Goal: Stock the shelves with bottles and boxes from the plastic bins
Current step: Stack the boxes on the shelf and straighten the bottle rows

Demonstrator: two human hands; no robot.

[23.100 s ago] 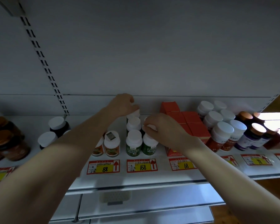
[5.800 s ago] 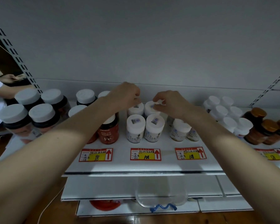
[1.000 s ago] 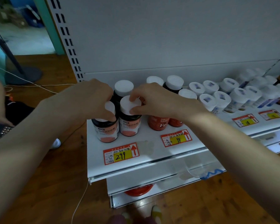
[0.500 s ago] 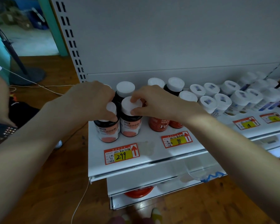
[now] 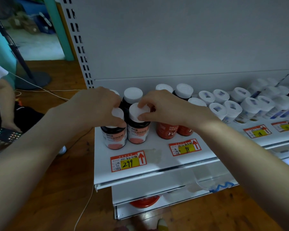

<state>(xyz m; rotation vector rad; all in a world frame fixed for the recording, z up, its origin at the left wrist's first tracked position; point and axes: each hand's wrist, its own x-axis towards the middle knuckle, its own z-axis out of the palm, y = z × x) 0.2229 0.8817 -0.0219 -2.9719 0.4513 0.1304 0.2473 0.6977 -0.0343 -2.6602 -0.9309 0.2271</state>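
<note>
At left end of shelf (image 5: 157, 165), front row: two dark bottles with white caps, upright, touching side by side, behind price tag (image 5: 128, 161) marked 299. My left hand (image 5: 97, 107) covers cap of left bottle (image 5: 114, 137), fingers (image 5: 118, 121) curled round it. My right hand (image 5: 163, 107) pinches cap of right bottle (image 5: 138, 130), thumb at front rim, index at back. Red bottles (image 5: 167, 133) just beside on right; white bottles (image 5: 232, 110) farther right on same shelf.
</note>
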